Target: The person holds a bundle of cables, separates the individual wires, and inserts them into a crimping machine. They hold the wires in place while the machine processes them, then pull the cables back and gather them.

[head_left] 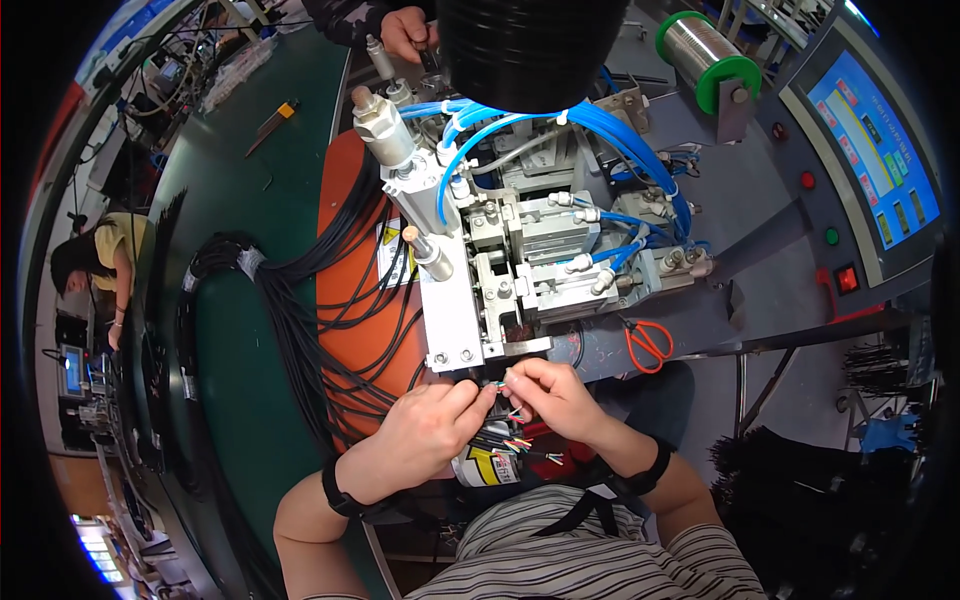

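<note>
My left hand (425, 432) and my right hand (550, 395) meet just below the front of a small metal machine (500, 280) with blue air hoses. Both pinch the stripped end of a black cable (500, 440), whose thin coloured wires fan out between my fingers. The wire tips are at the machine's lower opening (497, 382). A big bundle of black cables (330, 330) lies to the left, spread over an orange pad (345, 300) and the green bench (240, 350).
Orange-handled scissors (648, 342) lie right of the machine. A control panel with a screen (875, 150) and coloured buttons stands at far right, a green wire spool (710, 55) behind. Another person's hand (408, 30) works at the top; a seated person (100, 260) is far left.
</note>
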Action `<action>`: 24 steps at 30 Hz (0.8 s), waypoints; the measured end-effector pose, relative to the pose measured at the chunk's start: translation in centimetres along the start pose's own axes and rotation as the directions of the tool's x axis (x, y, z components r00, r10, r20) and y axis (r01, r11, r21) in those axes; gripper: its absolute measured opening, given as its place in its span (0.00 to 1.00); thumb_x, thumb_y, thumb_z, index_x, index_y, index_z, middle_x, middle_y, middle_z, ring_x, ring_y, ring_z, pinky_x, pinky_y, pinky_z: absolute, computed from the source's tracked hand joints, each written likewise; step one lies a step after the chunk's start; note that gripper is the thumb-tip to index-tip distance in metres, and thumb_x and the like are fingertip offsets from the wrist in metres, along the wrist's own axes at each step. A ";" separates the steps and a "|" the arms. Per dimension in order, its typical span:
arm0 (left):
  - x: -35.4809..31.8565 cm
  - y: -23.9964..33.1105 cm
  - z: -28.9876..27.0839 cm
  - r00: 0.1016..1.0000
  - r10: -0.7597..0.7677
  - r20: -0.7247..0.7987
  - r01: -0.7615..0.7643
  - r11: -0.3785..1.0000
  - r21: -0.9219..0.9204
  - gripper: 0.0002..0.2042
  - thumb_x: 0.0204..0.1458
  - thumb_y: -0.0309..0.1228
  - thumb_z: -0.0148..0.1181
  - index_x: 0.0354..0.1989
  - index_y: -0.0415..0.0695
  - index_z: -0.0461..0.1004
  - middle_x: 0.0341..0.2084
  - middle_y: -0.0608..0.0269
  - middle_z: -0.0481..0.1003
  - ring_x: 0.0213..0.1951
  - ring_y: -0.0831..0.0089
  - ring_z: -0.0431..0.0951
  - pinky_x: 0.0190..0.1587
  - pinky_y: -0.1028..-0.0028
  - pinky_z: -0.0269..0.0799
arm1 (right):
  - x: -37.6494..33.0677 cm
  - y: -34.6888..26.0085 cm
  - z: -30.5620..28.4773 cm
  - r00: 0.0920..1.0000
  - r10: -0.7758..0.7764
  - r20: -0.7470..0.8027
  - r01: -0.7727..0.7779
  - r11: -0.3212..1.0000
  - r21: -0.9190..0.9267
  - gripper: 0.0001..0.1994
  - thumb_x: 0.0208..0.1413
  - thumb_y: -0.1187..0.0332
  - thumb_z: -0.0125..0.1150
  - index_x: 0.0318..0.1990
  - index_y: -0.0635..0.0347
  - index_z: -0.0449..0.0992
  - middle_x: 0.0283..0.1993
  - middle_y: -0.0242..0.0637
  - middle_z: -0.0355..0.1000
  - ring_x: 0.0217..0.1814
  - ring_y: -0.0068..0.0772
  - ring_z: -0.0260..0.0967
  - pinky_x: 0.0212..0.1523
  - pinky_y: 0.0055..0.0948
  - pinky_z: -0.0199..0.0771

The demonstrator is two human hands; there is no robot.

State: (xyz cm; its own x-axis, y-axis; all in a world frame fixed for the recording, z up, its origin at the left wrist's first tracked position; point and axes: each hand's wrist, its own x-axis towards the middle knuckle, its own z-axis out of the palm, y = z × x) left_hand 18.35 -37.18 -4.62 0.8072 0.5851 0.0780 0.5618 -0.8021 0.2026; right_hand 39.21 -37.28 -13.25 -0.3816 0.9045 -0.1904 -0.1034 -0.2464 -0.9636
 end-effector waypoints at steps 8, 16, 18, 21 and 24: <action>-4.3 -0.5 -0.3 0.975 -0.077 -0.207 0.067 0.996 -0.057 0.22 0.43 0.24 0.58 0.51 0.40 0.74 0.34 0.62 0.70 0.30 0.65 0.72 0.33 0.68 0.69 | -0.6 -0.7 3.8 0.982 -0.184 -0.029 0.174 0.963 -0.206 0.10 0.65 0.71 0.54 0.30 0.65 0.73 0.22 0.25 0.69 0.21 0.13 0.63 0.23 0.17 0.63; -10.9 0.6 -1.9 0.923 -0.210 -0.324 0.198 0.978 -0.069 0.18 0.41 0.23 0.61 0.45 0.41 0.75 0.31 0.61 0.71 0.33 0.63 0.72 0.36 0.68 0.67 | -2.4 -1.6 7.5 0.974 -0.215 -0.074 0.181 0.929 -0.321 0.10 0.63 0.71 0.56 0.31 0.68 0.75 0.20 0.27 0.68 0.19 0.12 0.62 0.19 0.18 0.60; -13.0 0.9 -2.0 0.929 -0.244 -0.279 0.223 0.969 -0.107 0.17 0.39 0.23 0.64 0.42 0.43 0.77 0.30 0.63 0.72 0.32 0.62 0.73 0.37 0.68 0.65 | -3.2 -2.2 8.8 0.962 -0.267 -0.059 0.221 0.886 -0.409 0.09 0.63 0.72 0.55 0.32 0.68 0.75 0.20 0.28 0.69 0.19 0.12 0.62 0.19 0.18 0.60; -16.1 2.2 -2.7 0.927 -0.296 -0.228 0.228 0.931 -0.284 0.16 0.41 0.25 0.65 0.43 0.44 0.76 0.29 0.64 0.71 0.33 0.62 0.73 0.36 0.68 0.66 | -6.5 -4.1 11.6 0.986 -0.134 -0.097 0.119 0.982 -0.150 0.10 0.66 0.72 0.50 0.38 0.68 0.76 0.25 0.33 0.73 0.22 0.17 0.68 0.23 0.17 0.65; -17.8 3.0 -3.4 0.939 -0.256 -0.230 0.147 0.902 -0.407 0.16 0.43 0.26 0.65 0.43 0.45 0.76 0.28 0.65 0.71 0.31 0.63 0.74 0.34 0.67 0.66 | -8.7 -5.4 14.0 0.955 -0.040 0.294 0.071 0.993 -0.095 0.15 0.69 0.66 0.43 0.45 0.70 0.75 0.33 0.42 0.76 0.27 0.25 0.73 0.26 0.20 0.69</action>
State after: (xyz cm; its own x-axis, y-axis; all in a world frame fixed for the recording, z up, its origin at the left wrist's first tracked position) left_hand 5.06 -49.54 -2.03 0.5722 0.7825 0.2454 0.5514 -0.5886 0.5912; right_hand 30.24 -48.71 -3.77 -0.6304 0.7712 -0.0883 -0.0420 -0.1475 -0.9882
